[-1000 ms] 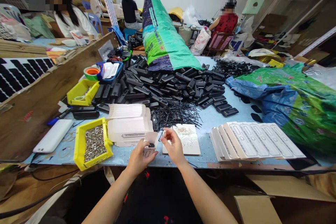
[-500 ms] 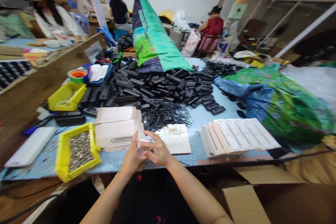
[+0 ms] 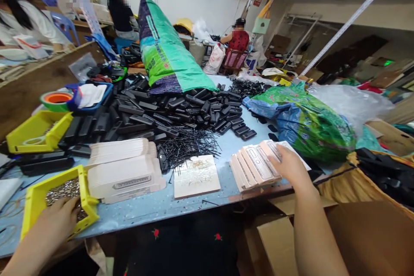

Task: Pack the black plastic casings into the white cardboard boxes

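Observation:
My left hand [image 3: 61, 217] reaches into a yellow bin [image 3: 89, 196] of small metal pieces [image 3: 66, 190]; its fingertips are among the pieces and partly hidden. My right hand [image 3: 289, 164] lies over the stack of printed white cards [image 3: 255, 161] at the right, fingers apart on its top. Between the hands stand a stack of folded white boxes [image 3: 126, 177] and a white board [image 3: 197, 183] with tiny bits on it. Thin black sticks [image 3: 190, 144] lie behind the board, in front of a heap of black plastic cases [image 3: 161, 116].
A green sack [image 3: 181, 60] stands behind the heap, and a green and blue bag [image 3: 310, 125] lies at the right. Tape rolls [image 3: 56, 98] and another yellow bin [image 3: 48, 131] are at the left. Several people sit further back. An open carton [image 3: 278, 246] is below the table edge.
My hands, together at the middle before, have parted: the left moved to the metal pieces, the right to the printed cards. The whole view has shifted to the right.

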The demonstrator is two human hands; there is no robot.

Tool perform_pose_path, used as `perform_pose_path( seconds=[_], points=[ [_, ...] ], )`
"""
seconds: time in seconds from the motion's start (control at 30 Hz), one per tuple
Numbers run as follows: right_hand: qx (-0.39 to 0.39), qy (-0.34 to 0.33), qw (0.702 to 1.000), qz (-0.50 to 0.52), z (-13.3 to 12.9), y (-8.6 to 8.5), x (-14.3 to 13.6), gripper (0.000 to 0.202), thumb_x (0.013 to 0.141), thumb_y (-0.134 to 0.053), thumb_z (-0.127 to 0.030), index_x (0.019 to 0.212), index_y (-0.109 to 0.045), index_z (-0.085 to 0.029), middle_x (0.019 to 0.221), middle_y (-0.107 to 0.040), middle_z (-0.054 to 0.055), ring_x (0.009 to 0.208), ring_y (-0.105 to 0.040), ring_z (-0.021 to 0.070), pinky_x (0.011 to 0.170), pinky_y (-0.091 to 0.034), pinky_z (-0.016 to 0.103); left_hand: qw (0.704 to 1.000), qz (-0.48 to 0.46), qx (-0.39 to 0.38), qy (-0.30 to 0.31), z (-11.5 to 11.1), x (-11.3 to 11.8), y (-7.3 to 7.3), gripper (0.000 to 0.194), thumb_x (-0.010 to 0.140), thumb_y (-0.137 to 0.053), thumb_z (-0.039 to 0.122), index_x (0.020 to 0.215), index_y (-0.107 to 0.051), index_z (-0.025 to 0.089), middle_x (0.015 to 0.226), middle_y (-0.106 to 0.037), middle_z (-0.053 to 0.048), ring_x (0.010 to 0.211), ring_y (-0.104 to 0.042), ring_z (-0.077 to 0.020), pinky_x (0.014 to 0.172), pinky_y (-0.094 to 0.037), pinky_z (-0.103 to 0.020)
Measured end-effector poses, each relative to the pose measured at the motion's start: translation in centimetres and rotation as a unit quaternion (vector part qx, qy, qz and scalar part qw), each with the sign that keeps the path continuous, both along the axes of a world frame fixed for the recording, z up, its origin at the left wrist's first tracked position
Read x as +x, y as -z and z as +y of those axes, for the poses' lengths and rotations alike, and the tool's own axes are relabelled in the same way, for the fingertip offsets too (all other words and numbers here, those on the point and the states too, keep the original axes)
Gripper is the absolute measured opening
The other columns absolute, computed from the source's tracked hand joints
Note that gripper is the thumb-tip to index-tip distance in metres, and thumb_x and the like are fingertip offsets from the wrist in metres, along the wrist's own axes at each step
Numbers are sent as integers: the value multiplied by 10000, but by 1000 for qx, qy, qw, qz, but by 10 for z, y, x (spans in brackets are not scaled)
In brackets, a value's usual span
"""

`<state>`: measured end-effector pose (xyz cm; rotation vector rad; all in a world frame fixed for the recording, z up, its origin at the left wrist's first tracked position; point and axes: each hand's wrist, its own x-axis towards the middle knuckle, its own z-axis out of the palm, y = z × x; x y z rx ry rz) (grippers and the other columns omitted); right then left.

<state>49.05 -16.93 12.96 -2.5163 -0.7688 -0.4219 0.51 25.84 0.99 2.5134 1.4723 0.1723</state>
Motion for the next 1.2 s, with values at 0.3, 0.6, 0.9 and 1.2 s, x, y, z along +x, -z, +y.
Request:
perform_pose_path(
  seconds=[0.3, 0.6, 0.9, 1.2],
  points=[
    [-24, -328, 934, 139, 302, 66, -96, 232, 888, -543, -277, 1064, -657, -177, 1049, -680, 61, 955, -616, 165, 897, -456, 295, 996, 57, -52, -47, -15, 3, -21, 344, 829, -376, 431, 817, -670, 252, 909, -726, -10, 848, -656, -277, 736, -505, -383],
    [-117, -291, 937, 155, 375, 79, -87, 411, 650, -672, -17, 1052, -610, -79, 1201, -544, 208, 1128, -502, 326, 955, -368, 483, 990, -88, -16, -110, -25, -7, -23, 380, 816, -444, 435, 1001, -689, 212, 1075, -702, -91, 968, -647, -313, 833, -502, -426],
    [336, -351, 737, 470, 245, 87, -139, 339, 752, -640, -377, 1022, -560, -189, 1071, -631, 81, 984, -613, 229, 874, -479, 399, 661, -567, -446, -206, -131, 92, -6, 455, 459, -855, 449, 753, -693, 143, 710, -671, -33, 658, -610, -138, 653, -520, -272],
    [643, -150, 550, 512, 198, 70, -213, 116, 789, -525, -316, 832, -448, -242, 637, -423, -62, 543, -468, 90, 627, -481, 283, 563, -597, -558, -121, -186, 152, -15, 483, 552, -856, 246, 866, -494, 185, 639, -592, 60, 580, -542, -60, 600, -439, -179]
  ],
)
